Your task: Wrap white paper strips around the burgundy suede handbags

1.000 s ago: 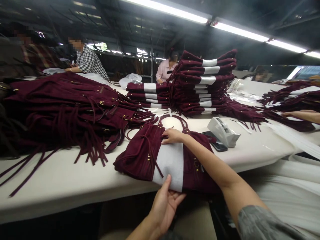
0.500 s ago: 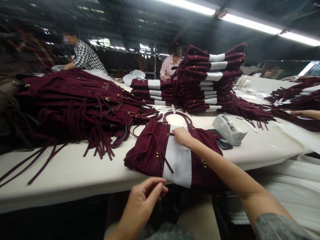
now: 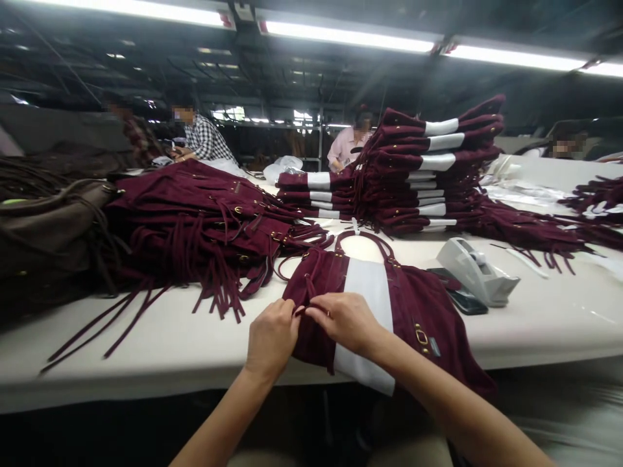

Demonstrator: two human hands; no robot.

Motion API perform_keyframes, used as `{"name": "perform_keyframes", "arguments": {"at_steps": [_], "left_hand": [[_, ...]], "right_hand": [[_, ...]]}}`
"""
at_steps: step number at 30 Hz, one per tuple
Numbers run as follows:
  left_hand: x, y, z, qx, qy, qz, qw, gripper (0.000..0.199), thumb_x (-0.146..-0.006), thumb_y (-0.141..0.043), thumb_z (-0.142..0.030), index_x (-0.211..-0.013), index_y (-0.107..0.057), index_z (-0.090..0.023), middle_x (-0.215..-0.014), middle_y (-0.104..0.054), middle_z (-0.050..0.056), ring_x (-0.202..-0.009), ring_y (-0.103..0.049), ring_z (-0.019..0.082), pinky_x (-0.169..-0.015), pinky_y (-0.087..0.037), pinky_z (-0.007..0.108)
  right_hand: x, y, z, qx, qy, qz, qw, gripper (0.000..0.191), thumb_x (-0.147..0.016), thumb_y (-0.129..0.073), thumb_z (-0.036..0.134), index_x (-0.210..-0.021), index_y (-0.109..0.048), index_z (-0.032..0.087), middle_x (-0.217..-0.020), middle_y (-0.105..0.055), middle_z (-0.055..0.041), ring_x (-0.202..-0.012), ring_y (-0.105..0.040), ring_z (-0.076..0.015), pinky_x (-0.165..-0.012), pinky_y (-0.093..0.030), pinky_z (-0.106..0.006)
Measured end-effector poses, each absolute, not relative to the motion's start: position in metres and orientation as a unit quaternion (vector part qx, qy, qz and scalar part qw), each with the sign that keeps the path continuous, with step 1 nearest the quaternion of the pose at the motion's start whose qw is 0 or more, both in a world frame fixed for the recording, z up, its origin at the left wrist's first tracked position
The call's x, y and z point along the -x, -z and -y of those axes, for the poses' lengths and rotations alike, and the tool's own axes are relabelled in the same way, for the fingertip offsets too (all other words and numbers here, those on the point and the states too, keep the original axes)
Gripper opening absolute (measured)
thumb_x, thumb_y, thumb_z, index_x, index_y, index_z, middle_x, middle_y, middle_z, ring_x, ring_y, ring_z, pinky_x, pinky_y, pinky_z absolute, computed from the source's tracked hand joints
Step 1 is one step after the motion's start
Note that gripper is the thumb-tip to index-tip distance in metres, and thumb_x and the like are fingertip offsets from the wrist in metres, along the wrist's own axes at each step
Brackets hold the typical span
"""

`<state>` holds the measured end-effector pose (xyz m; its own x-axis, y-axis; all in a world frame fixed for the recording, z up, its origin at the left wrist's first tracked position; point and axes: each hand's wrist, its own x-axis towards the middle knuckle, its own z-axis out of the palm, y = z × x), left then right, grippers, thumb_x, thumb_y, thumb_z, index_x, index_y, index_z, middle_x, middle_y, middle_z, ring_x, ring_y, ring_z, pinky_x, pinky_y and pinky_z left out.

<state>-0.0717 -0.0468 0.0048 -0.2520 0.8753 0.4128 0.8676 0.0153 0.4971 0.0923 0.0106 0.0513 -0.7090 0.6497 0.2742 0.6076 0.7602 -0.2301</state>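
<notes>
A maroon handbag lies in front of me at the table's edge, its two looped handles pointing away from me. A white band is wrapped around its middle. On the bag's left side, my left hand and my right hand meet, fingertips nearly touching. Both are closed in a pinch on the thin maroon strap there. My fingers cover the pinched part and the left buckle. On the right side, a brass buckle shows.
A heap of maroon bags with fringes lies left, beside a brown bag. Banded bags rise in a tall stack behind. A grey tape dispenser and a dark phone-like object stand right. Co-workers are across the table.
My left hand has come up from below the table edge onto the bag's left side. My right hand has moved from the white band to the left strap. The view has shifted.
</notes>
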Motion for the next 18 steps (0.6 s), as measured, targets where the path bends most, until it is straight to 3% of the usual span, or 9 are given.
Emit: {"name": "perform_keyframes", "arguments": {"at_steps": [4,6,8,10,13,18], "left_hand": [[0.086,0.022,0.05,-0.437,-0.532,-0.713,0.133,0.035,-0.086,-0.053,-0.048,-0.069,-0.062,-0.018,-0.061,-0.054,0.0,-0.06,-0.049,0.016,-0.061,-0.038,0.024],[0.09,0.035,0.049,-0.4,-0.553,-0.714,0.156,0.043,-0.085,-0.05,-0.055,-0.07,-0.063,-0.017,-0.058,-0.052,-0.001,-0.057,-0.048,0.014,-0.057,-0.038,0.022],[0.091,0.044,0.048,-0.374,-0.575,-0.708,0.171,0.046,-0.084,-0.049,-0.059,-0.073,-0.064,-0.016,-0.059,-0.052,-0.002,-0.058,-0.048,0.014,-0.056,-0.038,0.021],[0.088,0.046,0.048,-0.358,-0.589,-0.702,0.18,0.048,-0.083,-0.051,-0.061,-0.074,-0.064,-0.016,-0.059,-0.05,-0.003,-0.058,-0.046,0.013,-0.055,-0.038,0.02],[0.084,0.042,0.052,-0.353,-0.599,-0.694,0.186,0.048,-0.081,-0.054,-0.062,-0.074,-0.065,-0.016,-0.059,-0.05,-0.003,-0.059,-0.046,0.014,-0.055,-0.038,0.02],[0.084,0.035,0.066,-0.363,-0.575,-0.711,0.179,0.042,-0.084,-0.054,-0.057,-0.078,-0.067,-0.018,-0.066,-0.059,-0.002,-0.064,-0.051,0.014,-0.063,-0.04,0.02]], "right_hand": [[-0.085,-0.056,-0.053,0.336,-0.069,0.91,0.232,0.03,-0.097,-0.044,0.023,-0.12,-0.064,0.023,-0.128,-0.061,-0.003,-0.108,-0.061,-0.0174,-0.091,-0.047,-0.027],[-0.075,-0.053,-0.079,0.311,-0.08,0.923,0.211,0.045,-0.09,-0.044,0.011,-0.132,-0.056,0.025,-0.145,-0.046,0.0001,-0.119,-0.055,-0.0169,-0.098,-0.044,-0.027],[-0.062,-0.048,-0.102,0.287,-0.092,0.941,0.155,0.06,-0.083,-0.043,0.004,-0.137,-0.05,0.029,-0.15,-0.039,0.0041,-0.125,-0.05,-0.0152,-0.101,-0.042,-0.025],[-0.048,-0.043,-0.119,0.273,-0.096,0.953,0.094,0.063,-0.077,-0.046,0.003,-0.132,-0.056,0.032,-0.142,-0.049,0.006,-0.122,-0.053,-0.0146,-0.098,-0.044,-0.024],[-0.029,-0.037,-0.133,0.291,-0.077,0.952,0.049,0.044,-0.074,-0.051,0.008,-0.108,-0.071,0.028,-0.115,-0.069,0.0008,-0.106,-0.062,-0.0191,-0.086,-0.048,-0.026],[-0.011,-0.042,-0.138,0.341,-0.004,0.939,0.046,0.024,-0.075,-0.054,0.017,-0.088,-0.074,0.02,-0.095,-0.072,-0.0093,-0.09,-0.066,-0.0261,-0.075,-0.047,-0.031]]}}
